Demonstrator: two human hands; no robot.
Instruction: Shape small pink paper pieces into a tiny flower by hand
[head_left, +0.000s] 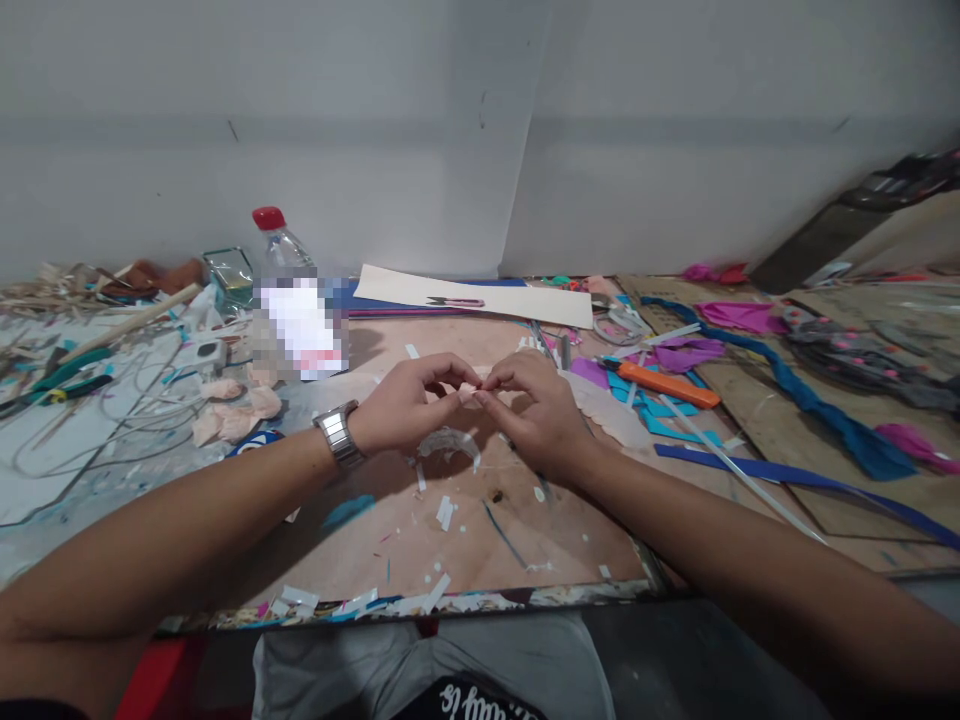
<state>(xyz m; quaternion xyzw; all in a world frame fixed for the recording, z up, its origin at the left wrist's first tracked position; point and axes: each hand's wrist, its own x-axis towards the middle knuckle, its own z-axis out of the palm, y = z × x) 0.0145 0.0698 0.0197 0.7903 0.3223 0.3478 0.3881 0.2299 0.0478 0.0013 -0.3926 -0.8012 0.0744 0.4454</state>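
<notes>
My left hand, with a metal watch on its wrist, meets my right hand above the middle of the table. Both pinch a small pale peach piece between thumb and fingertips. The fingers cover most of it, so its exact kind cannot be made out. Just below the hands lies a curved clear strip, apparently tape. Sheer whitish material shows on the table beyond my right hand.
A red-capped bottle stands at back left, near crumpled peach fabric and pliers. Thread snips lie on a cream sheet. To the right are an orange utility knife and a blue strip. White scraps litter the front.
</notes>
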